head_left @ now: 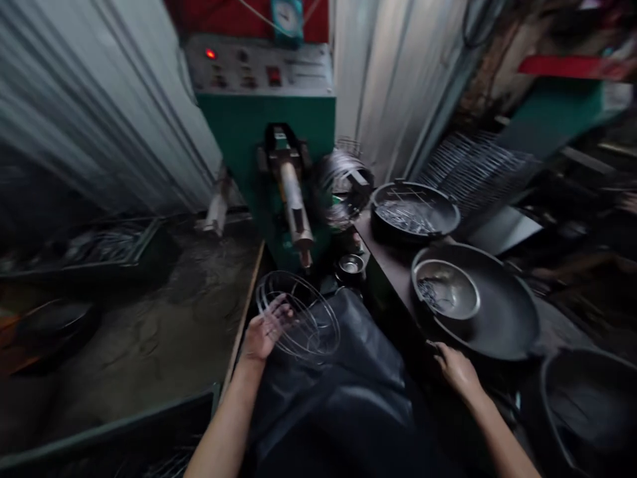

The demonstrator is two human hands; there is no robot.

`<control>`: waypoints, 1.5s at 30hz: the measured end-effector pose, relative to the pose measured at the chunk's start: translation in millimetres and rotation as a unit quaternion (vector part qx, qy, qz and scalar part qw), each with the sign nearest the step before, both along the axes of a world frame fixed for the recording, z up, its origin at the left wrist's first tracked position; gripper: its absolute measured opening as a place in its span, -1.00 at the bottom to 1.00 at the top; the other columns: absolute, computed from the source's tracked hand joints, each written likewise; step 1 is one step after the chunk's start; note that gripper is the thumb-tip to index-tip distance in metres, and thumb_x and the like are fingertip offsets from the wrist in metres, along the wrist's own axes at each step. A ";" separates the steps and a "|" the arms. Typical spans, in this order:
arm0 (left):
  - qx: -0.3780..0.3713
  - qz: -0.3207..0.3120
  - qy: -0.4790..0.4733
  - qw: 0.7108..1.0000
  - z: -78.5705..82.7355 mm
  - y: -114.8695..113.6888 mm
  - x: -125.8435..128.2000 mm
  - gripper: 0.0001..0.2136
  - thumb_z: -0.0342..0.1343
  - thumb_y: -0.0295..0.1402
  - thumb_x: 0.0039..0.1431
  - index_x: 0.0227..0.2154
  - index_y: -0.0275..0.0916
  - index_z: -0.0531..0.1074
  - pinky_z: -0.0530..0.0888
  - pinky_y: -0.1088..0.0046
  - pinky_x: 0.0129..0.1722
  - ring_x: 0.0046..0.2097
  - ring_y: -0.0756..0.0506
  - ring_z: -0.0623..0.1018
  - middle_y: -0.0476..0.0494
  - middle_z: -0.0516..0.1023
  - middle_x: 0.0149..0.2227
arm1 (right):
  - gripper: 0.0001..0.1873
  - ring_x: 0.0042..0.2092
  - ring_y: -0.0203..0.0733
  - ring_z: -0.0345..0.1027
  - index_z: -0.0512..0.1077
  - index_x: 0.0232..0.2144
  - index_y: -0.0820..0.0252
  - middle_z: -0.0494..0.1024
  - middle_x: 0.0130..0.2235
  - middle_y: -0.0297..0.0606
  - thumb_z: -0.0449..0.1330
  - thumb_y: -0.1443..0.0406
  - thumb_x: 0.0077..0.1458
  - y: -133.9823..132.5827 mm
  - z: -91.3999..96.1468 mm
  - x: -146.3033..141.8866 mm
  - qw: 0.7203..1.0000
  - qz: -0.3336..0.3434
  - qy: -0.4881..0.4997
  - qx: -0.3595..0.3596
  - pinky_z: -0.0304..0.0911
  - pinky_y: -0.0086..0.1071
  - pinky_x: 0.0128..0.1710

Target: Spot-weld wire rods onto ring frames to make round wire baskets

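A round wire frame (326, 320), made of thin metal rings, is in my left hand (269, 328) above my lap. Its wires are blurred, and my fingers show through the rings. My right hand (456, 369) is low on the right, beside the large dark pan (507, 318). Its fingers are pressed together; whatever they may hold is too small to make out. In front of the wire frame, a green machine (229, 126) carries a forward-pointing metal arm (294, 199).
A metal bowl (462, 299) with small metal pieces sits in the large pan. Behind it stands another pan (442, 211) holding thin wire pieces. Wire rings (343, 169) hang beside the machine. Bins of metal parts (144, 242) stand left. A dark sheet (348, 378) covers my lap.
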State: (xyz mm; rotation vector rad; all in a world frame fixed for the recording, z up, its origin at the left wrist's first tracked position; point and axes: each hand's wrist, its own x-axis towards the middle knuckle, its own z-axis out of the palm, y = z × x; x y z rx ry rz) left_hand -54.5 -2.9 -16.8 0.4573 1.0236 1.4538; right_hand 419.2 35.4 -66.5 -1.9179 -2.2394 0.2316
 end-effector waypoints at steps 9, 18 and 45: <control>-0.015 0.092 0.265 0.960 68.2 -12.8 -4.1 -0.35 0.27 -0.28 -0.35 -0.06 -0.29 0.31 0.40 0.38 -0.26 -0.32 -0.04 0.42 -0.03 0.39 -0.36 | -0.79 -0.42 0.13 0.40 0.35 -0.68 0.06 0.45 -0.54 0.03 0.04 0.34 -0.08 -21.9 -11.7 104.0 0.969 -0.131 -0.207 -0.013 0.17 -0.07 -0.47; -0.055 0.144 0.471 0.869 75.6 -40.2 -16.9 -0.21 0.32 -0.26 -0.36 0.05 -0.30 0.20 0.36 0.33 -0.19 -0.29 -0.07 0.42 -0.08 0.40 -0.32 | -0.73 -0.17 -0.03 0.42 0.42 -0.24 0.09 0.53 -0.20 -0.11 0.01 0.21 0.03 1.1 14.6 -52.1 0.977 0.181 0.067 -0.089 0.29 -0.20 -0.19; -0.308 -0.024 0.644 0.699 22.2 -56.3 -21.2 -0.23 0.23 -0.10 -0.24 0.11 -0.19 0.15 0.32 0.26 -0.10 0.00 -0.29 0.40 -0.28 0.41 -0.04 | -0.68 -0.15 -0.04 0.35 0.42 -0.17 0.26 0.51 -0.22 -0.08 -0.05 0.51 0.11 18.4 -13.0 -253.6 0.829 0.547 -0.113 -0.037 0.20 -0.18 -0.11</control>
